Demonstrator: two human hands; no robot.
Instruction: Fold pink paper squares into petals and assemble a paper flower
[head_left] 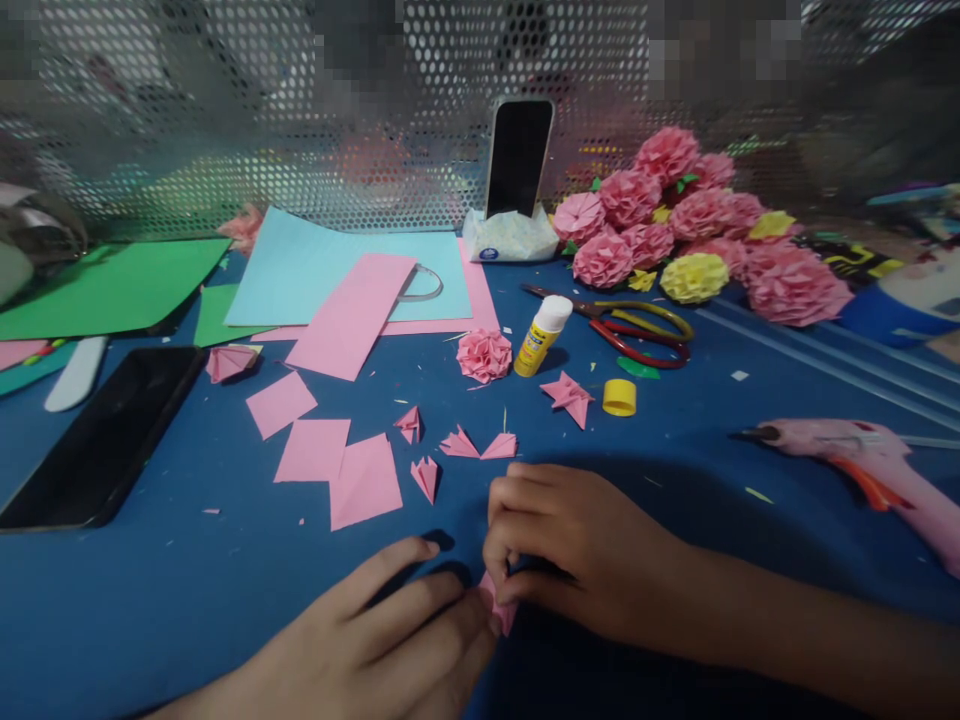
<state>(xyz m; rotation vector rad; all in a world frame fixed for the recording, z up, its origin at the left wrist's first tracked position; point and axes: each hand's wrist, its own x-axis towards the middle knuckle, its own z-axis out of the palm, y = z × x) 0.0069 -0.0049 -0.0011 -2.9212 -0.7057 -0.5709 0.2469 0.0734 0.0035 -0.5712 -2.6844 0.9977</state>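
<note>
A small folded piece of pink paper (500, 606) is near the front of the blue table, partly covered by my fingers. My right hand (570, 545) pinches it between thumb and fingers from the right. From the left, my left hand (397, 640) holds its edge with the fingertips, its index finger stretched out apart. Just beyond my hands lie folded pink paper petals (425, 480), several in all. Pink paper squares (367, 482) are to their left, one of them creased. A pink paper star (569, 398) lies farther right.
An uncapped glue stick (534, 345) stands by a pink paper flower (484, 356); its yellow cap (619, 398) is nearby. Scissors (637, 325), a pink glue gun (862, 455) and a flower bunch (675, 220) are right. A phone (105, 430) lies left, before coloured sheets (300, 265).
</note>
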